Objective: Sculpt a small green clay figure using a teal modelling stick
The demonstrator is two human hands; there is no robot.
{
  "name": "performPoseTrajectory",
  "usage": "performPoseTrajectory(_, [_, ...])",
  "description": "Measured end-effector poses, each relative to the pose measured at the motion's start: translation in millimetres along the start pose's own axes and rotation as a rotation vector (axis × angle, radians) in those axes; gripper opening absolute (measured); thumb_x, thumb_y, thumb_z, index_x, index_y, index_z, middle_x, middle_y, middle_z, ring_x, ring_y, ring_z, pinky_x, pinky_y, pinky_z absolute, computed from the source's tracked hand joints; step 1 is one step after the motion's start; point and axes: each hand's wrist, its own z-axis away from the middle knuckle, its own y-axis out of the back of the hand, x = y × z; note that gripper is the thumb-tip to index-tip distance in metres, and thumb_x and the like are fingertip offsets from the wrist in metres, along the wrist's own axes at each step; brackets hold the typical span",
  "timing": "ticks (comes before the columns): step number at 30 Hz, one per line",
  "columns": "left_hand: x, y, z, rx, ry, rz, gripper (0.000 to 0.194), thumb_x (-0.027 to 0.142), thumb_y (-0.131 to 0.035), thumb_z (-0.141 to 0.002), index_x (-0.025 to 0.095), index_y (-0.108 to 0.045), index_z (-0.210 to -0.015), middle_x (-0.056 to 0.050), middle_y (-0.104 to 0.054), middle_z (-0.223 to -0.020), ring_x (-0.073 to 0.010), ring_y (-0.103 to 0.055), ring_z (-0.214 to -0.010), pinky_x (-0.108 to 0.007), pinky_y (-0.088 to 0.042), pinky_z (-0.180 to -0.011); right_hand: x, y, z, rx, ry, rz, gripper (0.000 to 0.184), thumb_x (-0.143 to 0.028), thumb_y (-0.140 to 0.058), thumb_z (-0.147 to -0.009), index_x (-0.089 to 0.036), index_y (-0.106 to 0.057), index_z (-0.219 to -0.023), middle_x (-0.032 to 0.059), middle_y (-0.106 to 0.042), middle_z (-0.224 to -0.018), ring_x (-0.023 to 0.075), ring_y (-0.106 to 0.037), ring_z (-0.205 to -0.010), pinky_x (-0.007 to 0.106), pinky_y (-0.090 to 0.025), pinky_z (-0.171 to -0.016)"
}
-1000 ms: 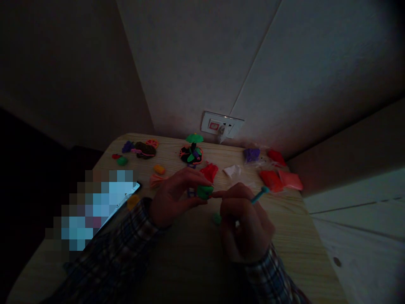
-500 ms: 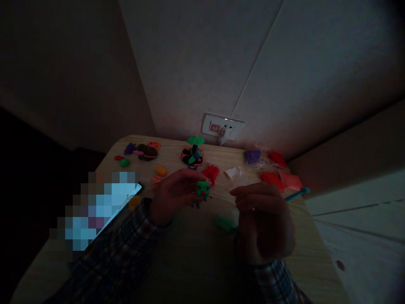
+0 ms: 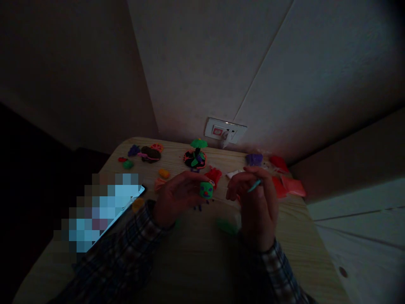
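Note:
Between the fingertips of my left hand (image 3: 177, 196) is a small green clay head (image 3: 206, 191) with purple eyes, a red nose and a dark mouth. My right hand (image 3: 257, 202), closed, is to the right of it and apart from it, with a thin teal modelling tool (image 3: 254, 185) in its fingers. Small dark purple bits (image 3: 199, 207) lie on the wooden table (image 3: 300, 236) below the head. A red packet (image 3: 214, 175) is just behind the head, and a blurred green lump in clear wrap (image 3: 226, 226) lies between my forearms.
A black clay base with a green umbrella-like top (image 3: 198, 144) stands at the back. Brown clay (image 3: 150, 154) and a green piece (image 3: 128, 164) lie back left, near a lit phone (image 3: 117, 207). Purple (image 3: 254, 159) and red packets (image 3: 278, 163) lie back right, below a wall socket (image 3: 225, 130).
My right hand has turned and risen, and the teal tool now points across its fingers instead of out to the right. My left hand still holds the green head, slightly turned.

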Motion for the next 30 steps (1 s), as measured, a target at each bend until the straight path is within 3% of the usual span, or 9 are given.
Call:
performPoseTrajectory(3, [0.9, -0.7, 0.5, 0.010, 0.003, -0.006, 0.026, 0.015, -0.077, -0.064, 0.021, -0.070, -0.088, -0.002, -0.072, -0.088, -0.0152, -0.066, -0.082, -0.025, -0.054, -0.073, 0.1, 3.1, -2.0, -0.157, -0.126, -0.155, 0.018, -0.033, -0.050, -0.088, -0.023, -0.053, -0.103, -0.0016, -0.058, -0.069, 0.0109, -0.049, -0.054, 0.026, -0.040, -0.052])
performPoseTrajectory(5, [1.3, -1.2, 0.7, 0.000, -0.010, -0.003, 0.027, 0.015, -0.077, -0.064, 0.022, -0.070, -0.088, -0.001, -0.072, -0.088, -0.0143, -0.066, -0.081, -0.024, -0.054, -0.072, -0.7, 4.1, -2.1, -0.192, -0.172, -0.211, 0.015, -0.030, -0.045, -0.092, -0.021, -0.057, -0.095, -0.0027, -0.056, -0.057, 0.0096, -0.046, -0.048, 0.023, -0.035, -0.045])
performPoseTrajectory(10, [2.0, -3.0, 0.7, -0.014, -0.007, -0.015, 0.026, 0.015, -0.078, -0.063, 0.021, -0.070, -0.087, -0.001, -0.070, -0.087, -0.0128, -0.064, -0.080, -0.022, -0.054, -0.071, 1.0, 5.3, -3.9, -0.138, -0.148, -0.172, 0.041, -0.043, -0.030, -0.096, -0.021, -0.064, -0.103, -0.0048, -0.045, -0.040, 0.0097, -0.033, -0.037, 0.024, -0.026, -0.039])
performPoseTrajectory(14, [3.0, -5.1, 1.0, -0.010, 0.003, -0.008, 0.026, 0.016, -0.078, -0.063, 0.019, -0.070, -0.087, -0.002, -0.068, -0.086, -0.0128, -0.064, -0.078, -0.022, -0.053, -0.071, 5.1, 8.2, -4.7, -0.088, -0.100, -0.049, 0.054, -0.056, -0.028, -0.091, -0.021, -0.069, -0.092, -0.0053, -0.031, -0.042, 0.0108, -0.030, -0.041, 0.027, -0.024, -0.042])
performPoseTrajectory(19, [2.9, -6.2, 1.5, -0.025, 0.023, 0.013, 0.027, 0.015, -0.078, -0.062, 0.020, -0.071, -0.087, -0.001, -0.069, -0.086, -0.0137, -0.064, -0.081, -0.022, -0.053, -0.073, 2.3, 8.8, -2.1, -0.015, 0.000, 0.038, 0.038, -0.045, -0.038, -0.092, -0.023, -0.065, -0.077, -0.0018, -0.045, -0.057, 0.0123, -0.041, -0.054, 0.027, -0.031, -0.051])
performPoseTrajectory(22, [2.6, -5.8, 1.6, -0.026, 0.038, 0.032, 0.029, 0.015, -0.078, -0.063, 0.022, -0.072, -0.090, -0.001, -0.071, -0.089, -0.0138, -0.066, -0.082, -0.022, -0.054, -0.074, -0.1, 6.4, -1.3, -0.027, 0.075, 0.006, 0.025, -0.034, -0.048, -0.090, -0.021, -0.061, -0.073, -0.0023, -0.046, -0.059, 0.0116, -0.043, -0.057, 0.027, -0.032, -0.053])
performPoseTrajectory(30, [5.2, -5.7, 1.7, -0.027, 0.064, 0.054, 0.026, 0.019, -0.076, -0.067, 0.024, -0.072, -0.092, 0.000, -0.073, -0.088, -0.0121, -0.067, -0.078, -0.020, -0.054, -0.070, -1.6, 2.4, 1.6, -0.091, 0.140, -0.013, 0.013, -0.022, -0.051, -0.088, -0.018, -0.060, -0.080, -0.0011, -0.051, -0.065, 0.0104, -0.048, -0.058, 0.024, -0.037, -0.050])
